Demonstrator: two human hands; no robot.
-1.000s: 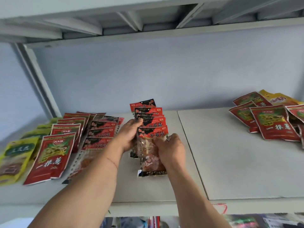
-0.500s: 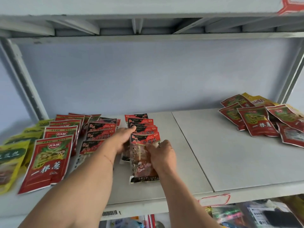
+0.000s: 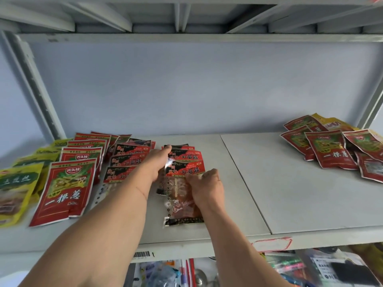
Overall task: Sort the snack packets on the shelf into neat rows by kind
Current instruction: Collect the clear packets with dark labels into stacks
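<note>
Compared with a second ago, your hands have barely shifted on the centre row (image 3: 183,162); the view alone has dropped, now showing the goods below the shelf (image 3: 238,206). Judge this as squaring-up, not a new placement. Your left hand (image 3: 158,162) lies flat, fingers extended, against the row's left edge. Your right hand (image 3: 206,188) presses curled fingertips on the front packet (image 3: 180,206); whether it pinches cannot be determined. That packet sits at frame centre, long axis front-to-back, header pointing at the back wall. The pile (image 3: 335,148) at right remains unsorted.
</note>
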